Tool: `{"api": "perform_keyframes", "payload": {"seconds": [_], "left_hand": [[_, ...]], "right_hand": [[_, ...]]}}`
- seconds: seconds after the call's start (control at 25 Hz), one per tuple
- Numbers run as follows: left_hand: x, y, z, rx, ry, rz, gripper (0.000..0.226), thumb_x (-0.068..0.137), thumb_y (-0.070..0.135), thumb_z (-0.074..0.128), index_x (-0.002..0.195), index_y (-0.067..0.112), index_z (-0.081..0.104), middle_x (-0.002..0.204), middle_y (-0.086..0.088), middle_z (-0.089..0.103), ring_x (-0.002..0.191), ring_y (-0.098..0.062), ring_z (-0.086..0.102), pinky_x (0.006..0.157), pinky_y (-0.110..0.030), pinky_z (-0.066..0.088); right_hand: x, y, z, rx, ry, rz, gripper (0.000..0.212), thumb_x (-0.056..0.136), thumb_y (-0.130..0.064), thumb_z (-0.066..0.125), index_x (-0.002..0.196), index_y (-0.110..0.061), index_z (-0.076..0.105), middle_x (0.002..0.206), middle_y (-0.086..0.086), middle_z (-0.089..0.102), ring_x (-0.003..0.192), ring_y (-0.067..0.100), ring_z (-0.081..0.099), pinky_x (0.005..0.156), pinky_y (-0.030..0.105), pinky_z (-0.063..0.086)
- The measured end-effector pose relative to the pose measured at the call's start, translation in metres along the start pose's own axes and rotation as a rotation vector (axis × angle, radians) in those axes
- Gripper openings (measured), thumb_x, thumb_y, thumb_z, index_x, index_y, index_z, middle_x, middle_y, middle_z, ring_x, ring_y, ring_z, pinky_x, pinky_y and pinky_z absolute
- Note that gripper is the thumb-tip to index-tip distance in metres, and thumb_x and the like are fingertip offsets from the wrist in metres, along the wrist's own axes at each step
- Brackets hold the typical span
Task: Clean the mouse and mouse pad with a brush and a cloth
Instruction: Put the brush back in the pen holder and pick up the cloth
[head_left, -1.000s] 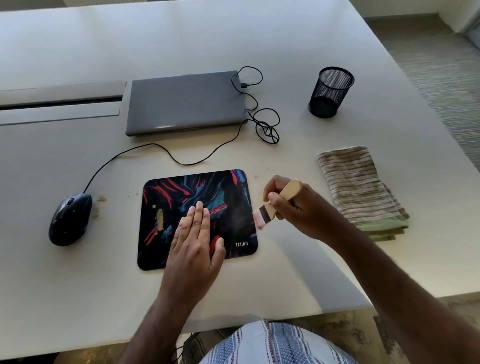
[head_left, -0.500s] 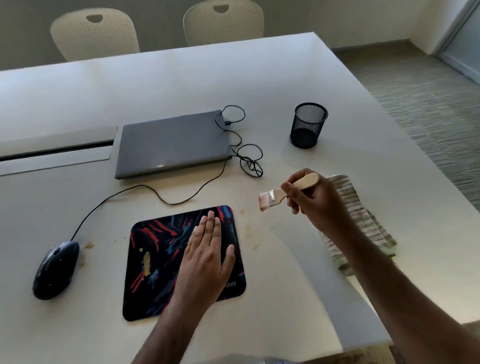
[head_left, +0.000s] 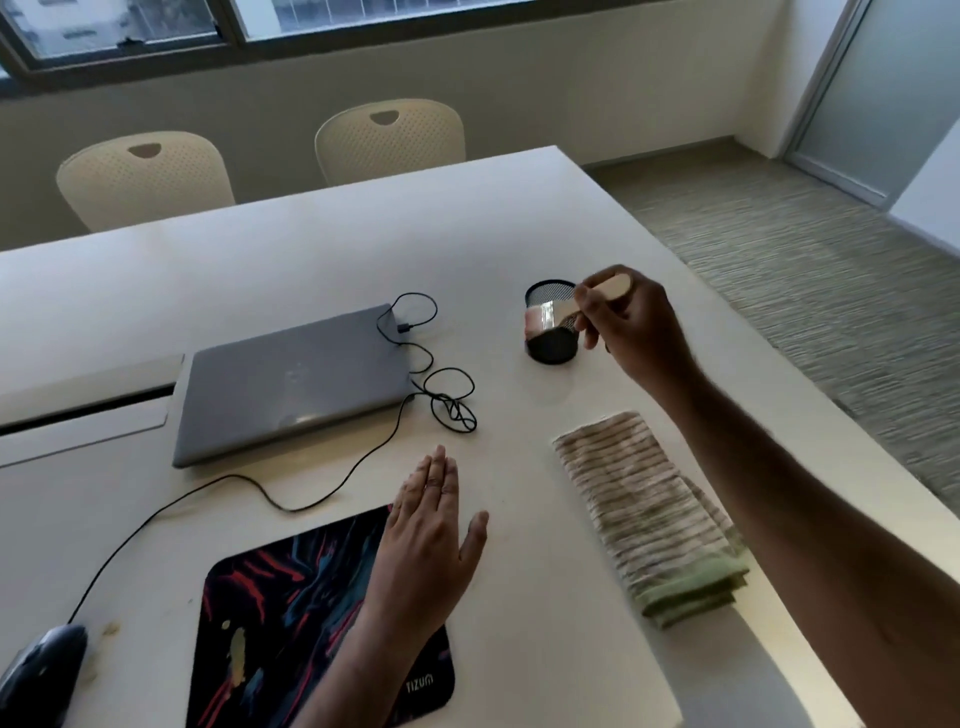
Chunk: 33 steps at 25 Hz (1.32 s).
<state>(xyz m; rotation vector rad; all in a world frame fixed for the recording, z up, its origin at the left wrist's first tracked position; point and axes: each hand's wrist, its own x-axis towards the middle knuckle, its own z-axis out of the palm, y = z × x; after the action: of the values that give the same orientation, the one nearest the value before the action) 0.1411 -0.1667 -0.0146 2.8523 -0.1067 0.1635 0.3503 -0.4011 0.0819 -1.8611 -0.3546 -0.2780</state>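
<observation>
Gripping the brush (head_left: 563, 307), right fingers (head_left: 589, 317) curl; left fingers (head_left: 436, 480) flat.

Brush (head_left: 563, 312) now over mesh cup (head_left: 551, 343).

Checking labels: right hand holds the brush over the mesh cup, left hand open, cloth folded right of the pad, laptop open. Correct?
One error: the laptop is closed, lid down, in the head view. The rest holds: right hand holds the brush over the mesh cup.

The only readable writing is "TIZUM", in pale letters at the near right corner of the dark, colourfully streaked mouse pad (head_left: 291, 613).
</observation>
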Motion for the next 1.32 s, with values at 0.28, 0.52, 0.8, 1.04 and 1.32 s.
{"api": "perform_keyframes", "payload": {"seconds": [0.28, 0.52, 0.8, 1.04, 1.32], "left_hand": [[0.031, 0.021, 0.009, 0.030, -0.029, 0.037, 0.080, 0.102, 0.064, 0.013, 0.162, 0.015, -0.006, 0.169, -0.001, -0.014, 0.155, -0.012, -0.016, 0.117, -0.021, -0.022], [0.048, 0.034, 0.018, -0.023, -0.082, 0.063, 0.078, 0.104, 0.060, 0.024, 0.163, 0.017, -0.003, 0.169, 0.000, -0.012, 0.156, -0.012, -0.015, 0.121, -0.024, -0.013], [0.060, 0.054, 0.029, -0.070, -0.141, 0.077, 0.077, 0.104, 0.061, 0.027, 0.163, 0.019, 0.000, 0.169, 0.002, -0.010, 0.156, -0.010, -0.011, 0.122, -0.025, -0.008], [0.083, 0.069, 0.026, -0.139, -0.115, 0.093, 0.071, 0.103, 0.058, 0.037, 0.161, 0.019, 0.027, 0.165, 0.000, 0.032, 0.152, -0.018, 0.027, 0.124, -0.034, 0.018], [0.117, 0.095, 0.029, -0.116, -0.231, 0.088, 0.064, 0.098, 0.049, 0.053, 0.149, 0.012, 0.043, 0.148, -0.009, 0.051, 0.136, -0.029, 0.046, 0.114, -0.046, 0.030]], "right_hand": [[0.063, 0.020, 0.000, -0.305, 0.110, 0.052, 0.020, 0.098, -0.025, 0.067, 0.095, -0.007, 0.072, 0.078, 0.011, 0.077, 0.068, 0.024, 0.071, 0.074, 0.037, 0.060], [0.081, 0.039, 0.013, -0.452, -0.023, 0.167, 0.024, 0.096, -0.028, 0.069, 0.096, -0.004, 0.073, 0.091, 0.008, 0.075, 0.100, 0.031, 0.071, 0.071, 0.025, 0.039], [0.055, 0.039, -0.003, -0.340, 0.089, 0.212, 0.037, 0.097, -0.032, 0.069, 0.126, -0.008, 0.066, 0.086, 0.002, 0.068, 0.092, 0.021, 0.067, 0.075, 0.023, 0.039], [-0.049, 0.036, -0.029, -0.291, 0.025, 0.204, 0.027, 0.098, -0.031, 0.069, 0.119, -0.013, 0.068, 0.084, -0.005, 0.065, 0.073, 0.005, 0.063, 0.067, 0.022, 0.048], [-0.151, 0.051, -0.062, -0.744, -0.244, 0.426, 0.064, 0.091, -0.061, 0.067, 0.138, -0.019, 0.055, 0.133, 0.003, 0.058, 0.126, 0.022, 0.054, 0.101, 0.041, 0.050]]}}
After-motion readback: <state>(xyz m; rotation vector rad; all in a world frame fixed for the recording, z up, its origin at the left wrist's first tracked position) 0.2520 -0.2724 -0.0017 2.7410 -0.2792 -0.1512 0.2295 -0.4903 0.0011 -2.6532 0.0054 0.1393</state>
